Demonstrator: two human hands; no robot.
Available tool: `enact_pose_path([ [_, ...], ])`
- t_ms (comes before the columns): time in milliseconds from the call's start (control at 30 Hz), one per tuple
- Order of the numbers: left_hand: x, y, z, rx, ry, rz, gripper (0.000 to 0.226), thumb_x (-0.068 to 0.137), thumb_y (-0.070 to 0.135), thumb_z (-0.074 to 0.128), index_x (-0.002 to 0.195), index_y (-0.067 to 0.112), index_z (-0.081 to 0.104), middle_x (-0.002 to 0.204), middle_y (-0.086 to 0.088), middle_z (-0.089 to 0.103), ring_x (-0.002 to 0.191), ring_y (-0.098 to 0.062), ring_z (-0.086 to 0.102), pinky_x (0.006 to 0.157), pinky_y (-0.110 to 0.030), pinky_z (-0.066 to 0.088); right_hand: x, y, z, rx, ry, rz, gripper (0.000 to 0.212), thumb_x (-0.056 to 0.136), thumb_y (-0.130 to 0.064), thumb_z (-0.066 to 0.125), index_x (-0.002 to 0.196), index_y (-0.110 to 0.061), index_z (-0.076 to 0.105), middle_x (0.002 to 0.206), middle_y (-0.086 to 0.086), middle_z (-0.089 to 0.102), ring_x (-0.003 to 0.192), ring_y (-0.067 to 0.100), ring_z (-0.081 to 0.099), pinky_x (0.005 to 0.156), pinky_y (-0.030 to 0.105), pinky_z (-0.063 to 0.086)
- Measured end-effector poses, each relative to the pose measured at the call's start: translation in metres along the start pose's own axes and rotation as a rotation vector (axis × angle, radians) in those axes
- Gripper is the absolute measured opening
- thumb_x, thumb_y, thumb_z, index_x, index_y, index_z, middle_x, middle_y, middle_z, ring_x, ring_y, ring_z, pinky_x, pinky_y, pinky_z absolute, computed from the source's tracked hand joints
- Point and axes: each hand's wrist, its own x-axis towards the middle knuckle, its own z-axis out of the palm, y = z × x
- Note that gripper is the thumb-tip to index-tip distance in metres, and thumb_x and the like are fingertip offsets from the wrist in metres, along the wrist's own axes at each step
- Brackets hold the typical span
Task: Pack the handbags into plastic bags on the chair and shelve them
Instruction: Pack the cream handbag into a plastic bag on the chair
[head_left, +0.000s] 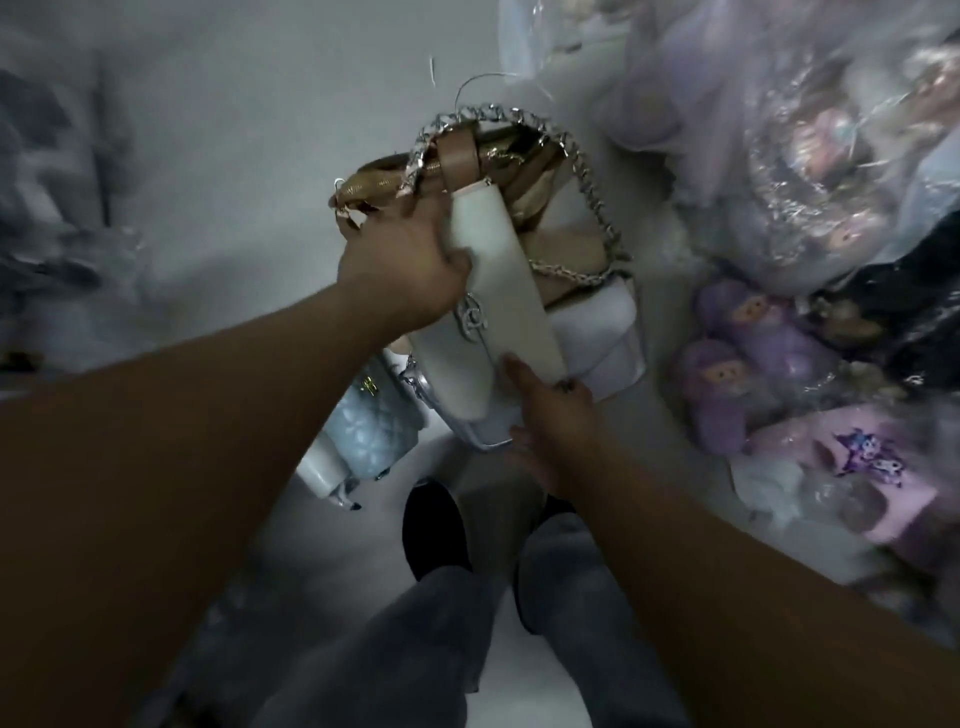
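Both hands (402, 270) (553, 431) seemingly grip handbag (501, 296) edges.

Head view, steeply down, close over handbags (498, 291)

Two purple plush dolls (727, 364) lie side by side on the pale floor (249, 156) at the right. Just below them sits a lilac package (862, 462) printed with a cartoon figure. Above them bulges a clear-wrapped bundle of plush toys (810, 171), with a black wrapped item (919, 301) beside it. Blurred dark shapes (36, 135) sit at the far left.
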Motion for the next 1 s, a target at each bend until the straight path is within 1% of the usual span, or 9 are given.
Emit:
enact_pose_path([
  [67, 0.003, -0.001, 0.012, -0.001, 0.035, -0.037, 0.072, 0.089, 0.051, 0.054, 0.152, 0.025, 0.029, 0.150, -0.018, 0.039, 0.135, -0.043, 0.038, 0.113, -0.058, 0.031, 0.003, -0.001, 0.005, 0.065, 0.015, 0.029, 0.112, 0.044, -0.057, 0.091, 0.135, -0.013, 0.042, 0.128, 0.009, 0.061, 0.102, 0.025, 0.066, 0.080, 0.048, 0.059],
  [167, 0.005, 0.001, 0.015, -0.058, 0.114, -0.087, 0.079, 0.081, 0.062, 0.048, 0.149, 0.023, 0.035, 0.146, -0.020, 0.041, 0.136, -0.042, 0.033, 0.117, -0.052, 0.025, 0.005, -0.007, 0.007, 0.087, 0.049, 0.123, 0.092, 0.068, -0.047, 0.089, 0.135, -0.014, 0.036, 0.128, 0.009, 0.054, 0.103, 0.030, 0.065, 0.061, 0.045, 0.062],
  [267, -0.005, 0.014, 0.002, -0.109, 0.123, -0.137, 0.074, 0.084, 0.064, 0.047, 0.142, 0.018, 0.045, 0.143, -0.017, 0.043, 0.137, -0.039, 0.032, 0.113, -0.049, 0.029, -0.007, -0.013, 0.008, 0.189, 0.086, 0.129, 0.099, 0.058, -0.055, 0.090, 0.131, -0.020, 0.034, 0.125, 0.008, 0.052, 0.103, 0.033, 0.065, 0.078, 0.060, 0.059],
  [400, -0.037, 0.042, -0.023, -0.243, 0.173, -0.194, 0.058, 0.089, 0.054, 0.051, 0.129, 0.011, 0.050, 0.136, -0.014, 0.047, 0.129, -0.036, 0.042, 0.106, -0.048, 0.038, -0.038, -0.020, -0.009, 0.214, 0.246, 0.095, 0.111, 0.033, -0.081, 0.078, 0.118, -0.027, 0.033, 0.120, 0.004, 0.050, 0.104, 0.030, 0.060, 0.092, 0.053, 0.055],
  [500, -0.066, 0.071, -0.042, -0.376, 0.174, -0.184, 0.056, 0.091, 0.050, 0.053, 0.126, 0.006, 0.046, 0.128, -0.017, 0.053, 0.118, -0.038, 0.053, 0.100, -0.046, 0.045, -0.072, -0.035, -0.039, 0.219, 0.340, 0.020, 0.092, 0.054, -0.072, 0.077, 0.118, -0.025, 0.030, 0.110, -0.001, 0.047, 0.099, 0.025, 0.056, 0.097, 0.050, 0.051],
  [600, -0.098, 0.101, -0.064, -0.389, 0.146, -0.143, 0.057, 0.091, 0.052, 0.050, 0.128, 0.009, 0.043, 0.118, -0.016, 0.063, 0.111, -0.037, 0.058, 0.096, -0.045, 0.048, -0.104, -0.048, -0.077, 0.252, 0.370, -0.115, 0.080, 0.079, -0.054, 0.076, 0.136, -0.021, 0.030, 0.130, 0.003, 0.048, 0.100, 0.018, 0.055, 0.101, 0.041, 0.047],
  [700, -0.129, 0.125, -0.083, -0.449, 0.144, -0.078, 0.054, 0.090, 0.054, 0.052, 0.126, 0.014, 0.045, 0.114, -0.009, 0.065, 0.108, -0.033, 0.060, 0.089, -0.038, 0.047, -0.138, -0.057, -0.113, 0.231, 0.339, -0.197, 0.081, 0.081, -0.055, 0.073, 0.144, -0.025, 0.030, 0.136, 0.000, 0.049, 0.114, 0.019, 0.054, 0.106, 0.042, 0.045],
  [800, -0.160, 0.146, -0.095, -0.509, 0.154, -0.004, 0.049, 0.091, 0.055, 0.056, 0.116, 0.015, 0.042, 0.103, -0.006, 0.061, 0.102, -0.033, 0.061, 0.081, -0.037, 0.043, -0.169, -0.060, -0.139, 0.232, 0.341, -0.283, 0.075, 0.071, -0.061, 0.072, 0.130, -0.034, 0.036, 0.130, -0.002, 0.057, 0.115, 0.020, 0.059, 0.105, 0.047, 0.048],
  [1000, -0.200, 0.172, -0.105, -0.441, 0.079, 0.124, 0.062, 0.091, 0.070, 0.038, 0.122, 0.020, 0.057, 0.120, -0.011, 0.064, 0.114, -0.032, 0.058, 0.093, -0.038, 0.043, -0.222, -0.044, -0.184, 0.315, 0.376, -0.372, 0.066, 0.085, -0.052, 0.070, 0.136, -0.032, 0.033, 0.117, -0.012, 0.057, 0.109, 0.014, 0.061, 0.104, 0.043, 0.050],
])
